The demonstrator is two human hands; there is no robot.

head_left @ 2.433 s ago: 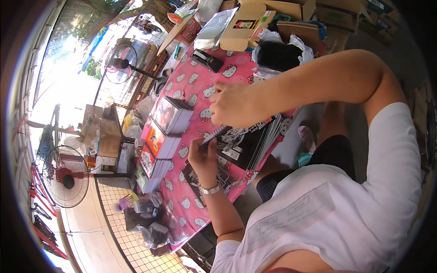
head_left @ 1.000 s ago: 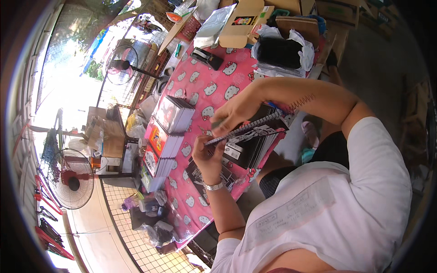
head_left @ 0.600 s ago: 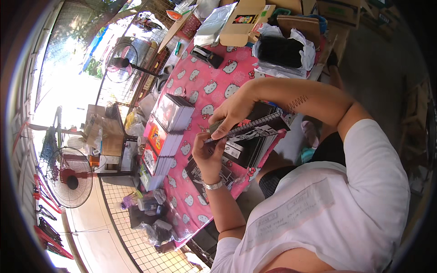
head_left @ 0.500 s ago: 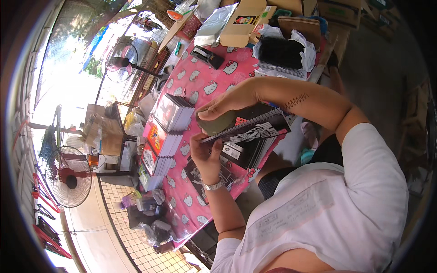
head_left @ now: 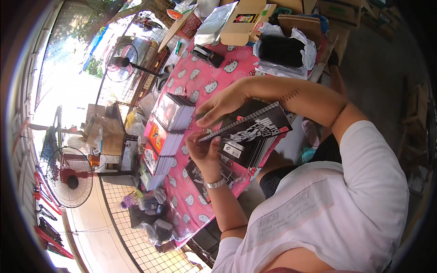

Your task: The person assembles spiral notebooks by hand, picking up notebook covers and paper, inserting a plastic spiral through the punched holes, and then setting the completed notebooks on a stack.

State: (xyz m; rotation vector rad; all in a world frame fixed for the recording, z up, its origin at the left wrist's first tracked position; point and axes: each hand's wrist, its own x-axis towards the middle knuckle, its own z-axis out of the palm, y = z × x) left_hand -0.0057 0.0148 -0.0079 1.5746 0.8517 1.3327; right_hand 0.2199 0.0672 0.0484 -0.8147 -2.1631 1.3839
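A black spiral notebook (head_left: 255,127) with white cover art is held tilted over the pink patterned tablecloth (head_left: 200,82). My left hand (head_left: 204,152), a watch on its wrist, grips the notebook's lower-left end from below. From above, my right hand (head_left: 222,105) closes on the same end at the spiral edge. A small dark object under its fingers is too unclear to name. Right below the held notebook lies a stack of similar black notebooks (head_left: 243,152). Another black printed book (head_left: 200,175) lies flat under my left wrist.
Three stacks of printed books (head_left: 166,132) stand along the table's left side. At the far end are a black stapler-like tool (head_left: 207,54), a cardboard box (head_left: 246,18) and a black bundle in white plastic (head_left: 284,50). Two fans (head_left: 68,175) stand beyond a wire fence.
The notebook has come up off the stack and tilted. My right hand came down from above the table onto its left end, meeting my left hand there.
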